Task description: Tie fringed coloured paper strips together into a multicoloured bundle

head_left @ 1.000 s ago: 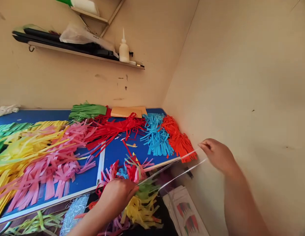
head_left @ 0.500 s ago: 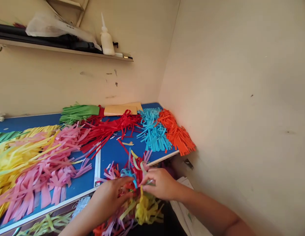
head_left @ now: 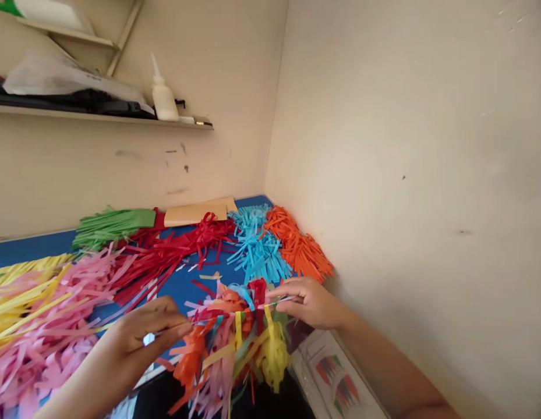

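A thin string runs between my hands, with a garland of tissue-paper tassels (head_left: 194, 361) in orange, pink, yellow, blue and red bunched along it. My left hand (head_left: 137, 331) pinches the string's left end, thumb against fingers. At the right end, my right hand (head_left: 311, 302) pinches the string beside a yellow tassel (head_left: 273, 355). The lower tassels hang over the table's front edge, in front of dark cloth. Some strips in the middle overlap, so single knots are hard to make out.
Fringed paper lies on the blue table: pink (head_left: 47, 349), yellow (head_left: 29, 270), green (head_left: 115, 227), red (head_left: 174, 250), blue (head_left: 259, 247) and orange (head_left: 296, 244). Brown paper (head_left: 195, 214) sits at the back. A printed packet (head_left: 335, 372) is below my right arm. A shelf (head_left: 99, 118) holds a bottle (head_left: 164, 100).
My hands have moved apart, left hand leftward and right hand rightward, stretching the string of tassels between them. The camera view has shifted right and slightly up.
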The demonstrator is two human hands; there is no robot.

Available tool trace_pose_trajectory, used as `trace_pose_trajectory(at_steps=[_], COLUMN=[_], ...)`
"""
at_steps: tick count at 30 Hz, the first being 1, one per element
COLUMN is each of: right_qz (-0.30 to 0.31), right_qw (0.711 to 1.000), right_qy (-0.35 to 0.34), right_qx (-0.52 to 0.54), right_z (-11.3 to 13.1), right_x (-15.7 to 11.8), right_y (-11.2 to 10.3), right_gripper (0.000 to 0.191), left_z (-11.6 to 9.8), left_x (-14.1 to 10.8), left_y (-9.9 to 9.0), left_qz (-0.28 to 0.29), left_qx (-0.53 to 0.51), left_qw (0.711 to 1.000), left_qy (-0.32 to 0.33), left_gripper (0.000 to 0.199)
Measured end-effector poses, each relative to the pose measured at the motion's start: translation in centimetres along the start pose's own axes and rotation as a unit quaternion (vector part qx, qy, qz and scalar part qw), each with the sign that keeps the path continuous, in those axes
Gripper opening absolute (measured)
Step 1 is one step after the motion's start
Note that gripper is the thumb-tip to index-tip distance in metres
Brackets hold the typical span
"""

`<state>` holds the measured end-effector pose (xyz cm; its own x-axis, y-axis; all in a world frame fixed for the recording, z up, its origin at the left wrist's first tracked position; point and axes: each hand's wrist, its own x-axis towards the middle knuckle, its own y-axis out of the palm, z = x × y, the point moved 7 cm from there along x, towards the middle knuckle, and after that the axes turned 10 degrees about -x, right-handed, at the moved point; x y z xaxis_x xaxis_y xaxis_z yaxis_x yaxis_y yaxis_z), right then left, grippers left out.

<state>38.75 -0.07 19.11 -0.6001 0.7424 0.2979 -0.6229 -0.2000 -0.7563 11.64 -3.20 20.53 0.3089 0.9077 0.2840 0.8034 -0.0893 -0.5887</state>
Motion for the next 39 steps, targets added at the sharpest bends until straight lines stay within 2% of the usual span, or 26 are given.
trace_pose_trajectory(at_steps=[2,4,6,8,10,12,13,15,16,18,21,23,26,28,32,35,37,39], right_qz=[-0.023,-0.035,-0.041,-0.046,-0.073,-0.131,-0.168,-0.223,-0.228,-0.199,-0.112,-0.07,-0.078,-0.073,-0.017,-0.029,-0.061,-0.088], right_qw=[0.999,0.998,0.999,0.996,0.985,0.971,0.966,0.965,0.965,0.95,0.882,0.839,0.835,0.833,0.784,0.748,0.738,0.749], right_qy=[-0.014,-0.03,-0.01,0.04,0.095,0.12,0.124,0.126,0.131,0.156,0.219,0.255,0.268,0.277,0.321,0.337,0.337,0.327], right_qx=[-0.02,-0.033,-0.035,-0.062,-0.124,-0.162,-0.15,-0.055,0.019,0.184,0.403,0.476,0.474,0.474,0.531,0.571,0.582,0.57], right_z=[0.5,0.7,0.3,-0.5,-1.2,-1.0,-0.7,-0.4,-0.5,-1.1,-1.7,-1.8,-2.0,-2.1,-2.2,-2.7,-3.3,-3.8], right_x=[0.1,0.3,1.1,2.5,4.1,5.2,5.4,5.3,5.1,4.5,3.3,2.4,1.5,1.3,1.2,1.5,1.6,1.7], right_y=[-0.8,-1.0,-0.9,-0.8,-1.2,-1.7,-1.7,-0.4,0.9,4.8,11.0,13.4,13.6,13.3,14.4,15.1,15.0,14.3], right_gripper=[0.043,0.042,0.033,0.024,0.023,0.026,0.029,0.039,0.044,0.051,0.056,0.057,0.049,0.043,0.044,0.045,0.044,0.041], left_z=[-0.8,-0.4,0.4,0.8,0.5,-0.3,-0.9,-2.2,-2.6,-3.3,-2.5,-1.6,-0.3,0.6,2.6,3.1,2.4,0.4], left_x=[0.4,0.9,2.0,3.9,5.9,6.9,6.7,5.5,4.5,2.3,-0.2,-1.2,-2.3,-2.5,-2.7,-3.3,-4.3,-5.7], left_y=[0.4,0.9,1.2,1.3,0.5,-0.6,-0.6,1.1,2.3,5.6,10.1,11.7,13.3,14.7,17.8,18.5,17.9,16.3], left_qz=[0.028,0.034,0.032,0.032,-0.007,-0.094,-0.131,-0.151,-0.176,-0.197,-0.167,-0.15,-0.114,-0.062,0.055,0.061,0.046,0.035], left_qx=[-0.045,-0.064,-0.057,-0.057,-0.068,-0.067,-0.056,-0.014,0.013,0.051,0.125,0.194,0.288,0.331,0.369,0.386,0.375,0.329], left_qw=[0.999,0.996,0.994,0.993,0.991,0.986,0.983,0.986,0.983,0.978,0.973,0.964,0.946,0.94,0.926,0.917,0.926,0.937], left_qy=[-0.012,-0.051,-0.086,-0.1,-0.112,-0.122,-0.116,-0.073,-0.042,0.05,0.096,0.1,0.092,0.056,-0.054,-0.077,-0.024,0.114], left_gripper=[0.036,0.038,0.041,0.043,0.041,0.041,0.04,0.041,0.038,0.034,0.036,0.035,0.03,0.039,0.055,0.054,0.052,0.044])
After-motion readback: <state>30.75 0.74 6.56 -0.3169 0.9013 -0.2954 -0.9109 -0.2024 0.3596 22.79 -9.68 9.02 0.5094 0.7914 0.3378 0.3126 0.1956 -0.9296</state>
